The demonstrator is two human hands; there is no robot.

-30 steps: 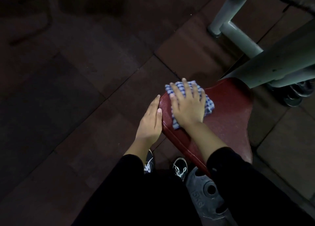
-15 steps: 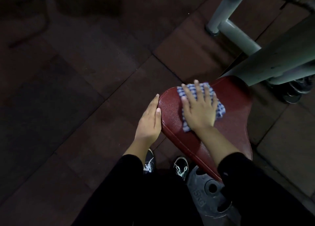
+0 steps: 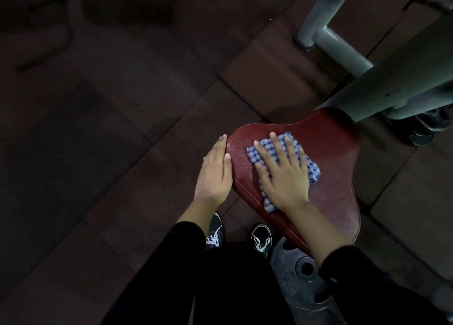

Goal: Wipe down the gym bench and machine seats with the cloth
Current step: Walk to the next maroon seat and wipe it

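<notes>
A dark red padded machine seat fills the centre right of the view. A blue and white checked cloth lies flat on its left half. My right hand presses the cloth down with straight, spread fingers. My left hand rests flat against the seat's left edge, fingers straight, thumb on the rim. Much of the cloth is hidden under my right hand.
Grey machine frame tubes and a slanted grey beam stand behind the seat at the upper right. A grey weight plate lies on the floor below the seat, near my shoes. Dark rubber floor tiles spread to the left.
My right hand slid the cloth to the right across the seat, then back a little to the left and nearer to me. My left hand stayed on the seat's edge.
</notes>
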